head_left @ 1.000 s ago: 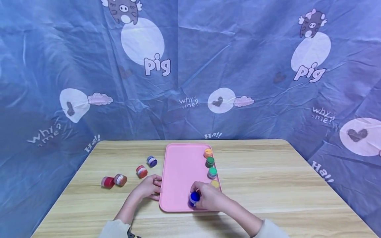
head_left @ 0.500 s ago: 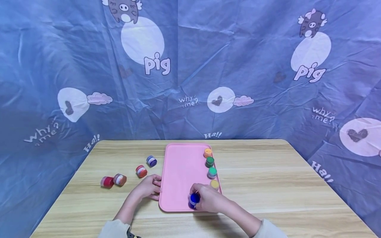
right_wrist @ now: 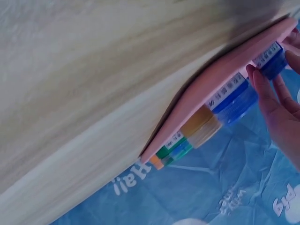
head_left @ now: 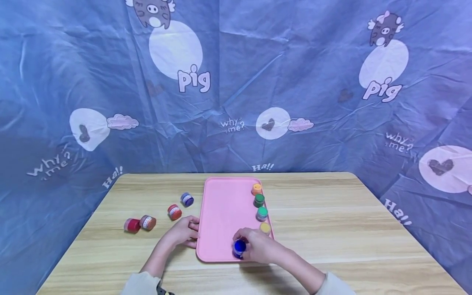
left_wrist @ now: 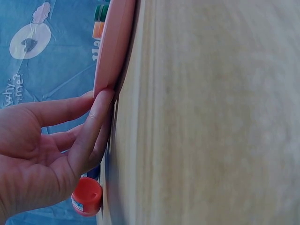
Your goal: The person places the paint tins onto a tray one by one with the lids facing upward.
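My right hand [head_left: 259,245] pinches a small dark blue paint pot [head_left: 240,247] at the near right corner of the pink tray [head_left: 221,213]. In the right wrist view that blue pot [right_wrist: 274,61] sits between thumb and fingers, right at the tray surface. Beside it stands another blue paint pot [right_wrist: 234,98], hidden behind my right hand in the head view. My left hand [head_left: 183,230] touches the tray's left edge; in the left wrist view, fairly straight fingers [left_wrist: 86,126] of it meet the tray's rim [left_wrist: 115,47].
Along the tray's right side stand yellow [head_left: 264,228], light green [head_left: 262,214], dark green [head_left: 259,200] and orange [head_left: 257,189] pots. Left of the tray, purple-blue [head_left: 187,199], orange-red [head_left: 175,212], brown [head_left: 148,222] and red [head_left: 132,225] pots lie on the wooden table [head_left: 332,221].
The dark blue pot in my right hand has shifted very slightly toward the tray's near edge. My left hand keeps its place at the tray.
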### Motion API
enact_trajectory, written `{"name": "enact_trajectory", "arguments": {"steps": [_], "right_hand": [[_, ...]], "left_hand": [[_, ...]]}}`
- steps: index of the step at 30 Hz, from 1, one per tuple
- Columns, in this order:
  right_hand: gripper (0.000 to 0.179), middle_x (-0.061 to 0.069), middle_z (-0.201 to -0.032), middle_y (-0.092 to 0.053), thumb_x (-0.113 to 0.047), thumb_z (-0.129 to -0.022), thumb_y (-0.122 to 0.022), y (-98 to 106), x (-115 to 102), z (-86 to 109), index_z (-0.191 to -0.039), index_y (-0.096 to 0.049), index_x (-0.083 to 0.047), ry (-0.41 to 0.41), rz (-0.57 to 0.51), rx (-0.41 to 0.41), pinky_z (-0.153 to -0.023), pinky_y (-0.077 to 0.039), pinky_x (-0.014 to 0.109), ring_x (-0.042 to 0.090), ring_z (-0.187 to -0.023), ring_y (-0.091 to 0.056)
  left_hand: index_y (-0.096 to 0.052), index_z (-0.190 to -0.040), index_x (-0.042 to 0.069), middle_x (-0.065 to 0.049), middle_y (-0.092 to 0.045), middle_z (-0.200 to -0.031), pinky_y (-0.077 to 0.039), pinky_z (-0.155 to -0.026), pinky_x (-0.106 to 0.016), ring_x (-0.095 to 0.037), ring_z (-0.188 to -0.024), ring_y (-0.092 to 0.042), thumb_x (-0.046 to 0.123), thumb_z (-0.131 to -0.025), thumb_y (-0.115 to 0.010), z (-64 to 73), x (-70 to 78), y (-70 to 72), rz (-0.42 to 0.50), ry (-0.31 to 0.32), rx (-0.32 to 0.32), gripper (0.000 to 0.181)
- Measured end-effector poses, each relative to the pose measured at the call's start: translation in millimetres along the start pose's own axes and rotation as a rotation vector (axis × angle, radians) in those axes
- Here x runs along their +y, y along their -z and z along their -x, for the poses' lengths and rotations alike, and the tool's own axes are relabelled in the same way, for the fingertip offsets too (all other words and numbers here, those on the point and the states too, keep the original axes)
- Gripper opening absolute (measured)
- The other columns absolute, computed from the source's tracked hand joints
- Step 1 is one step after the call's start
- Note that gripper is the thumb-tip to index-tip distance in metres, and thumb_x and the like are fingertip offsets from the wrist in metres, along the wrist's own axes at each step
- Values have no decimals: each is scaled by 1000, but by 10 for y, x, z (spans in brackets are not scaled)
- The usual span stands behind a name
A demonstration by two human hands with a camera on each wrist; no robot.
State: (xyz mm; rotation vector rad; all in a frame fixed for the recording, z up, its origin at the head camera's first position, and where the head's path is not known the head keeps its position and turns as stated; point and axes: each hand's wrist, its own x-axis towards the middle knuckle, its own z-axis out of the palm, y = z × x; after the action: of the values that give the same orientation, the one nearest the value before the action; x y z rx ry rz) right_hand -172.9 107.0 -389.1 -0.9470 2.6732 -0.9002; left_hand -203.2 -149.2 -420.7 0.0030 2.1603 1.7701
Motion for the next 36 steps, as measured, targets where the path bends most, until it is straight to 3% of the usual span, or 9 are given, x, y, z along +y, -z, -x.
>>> {"name": "enact_trajectory", "arguments": {"steps": [3,6,11,16,19,23,28,36], "right_hand": [[36,8,-99,-61,8,-69,-65,119,50,-7,-103,-60,-2,3,-78,19,-81,-52,34,24,-92,-58],[32,18,-102,-60,12,-73,-59,282,155,-33,-104,-59,4,-39,-166,125,-80,-53,41,34,-93,-58],[20,18,-98,-61,5,-80,-60,483,396,-70,-99,-61,4,-234,-257,325,-70,-56,35,31,-86,-60],[22,16,-94,-63,3,-78,-63,506,618,-35,-99,-60,7,-372,-237,399,-67,-55,33,29,-81,-62],[29,16,-89,-61,4,-78,-60,504,697,1,-105,-55,10,-444,-276,367,-63,-56,36,28,-75,-61],[40,18,-86,-54,8,-77,-54,507,741,38,-115,-45,15,-525,-431,257,-60,-57,40,28,-68,-59],[52,18,-84,-53,11,-72,-52,488,748,51,-121,-38,17,-555,-541,147,-60,-58,41,29,-65,-61],[53,19,-84,-55,18,-66,-53,422,745,-12,-117,-42,14,-580,-451,147,-55,-58,39,29,-60,-62]], "left_hand": [[-38,-115,-20,-18,-48,-87,-58,-58,-39,-23,-65,-54,-22,-74,-49,9,5,-4,3,-8,-10,43],[-38,-115,-20,-18,-47,-86,-58,-58,-39,-23,-65,-53,-22,-74,-49,7,10,-14,5,-17,-13,43],[-39,-114,-20,-18,-47,-86,-58,-58,-39,-23,-65,-53,-23,-74,-49,-1,12,-16,2,-13,0,42],[-39,-114,-20,-18,-47,-86,-58,-57,-39,-23,-65,-53,-23,-73,-49,-1,-2,-13,2,-12,4,42],[-39,-113,-20,-18,-47,-85,-58,-57,-39,-23,-65,-53,-23,-73,-49,3,-5,-12,5,-13,2,42],[-40,-113,-19,-17,-47,-85,-58,-57,-39,-23,-64,-53,-23,-73,-50,-1,-12,-11,6,-16,2,42],[-40,-113,-19,-18,-47,-85,-58,-57,-39,-23,-65,-53,-22,-73,-50,1,0,-16,-1,-19,6,42],[-42,-112,-18,-17,-47,-85,-58,-55,-37,-23,-64,-53,-21,-72,-52,23,29,-33,-23,-14,31,40]]}}
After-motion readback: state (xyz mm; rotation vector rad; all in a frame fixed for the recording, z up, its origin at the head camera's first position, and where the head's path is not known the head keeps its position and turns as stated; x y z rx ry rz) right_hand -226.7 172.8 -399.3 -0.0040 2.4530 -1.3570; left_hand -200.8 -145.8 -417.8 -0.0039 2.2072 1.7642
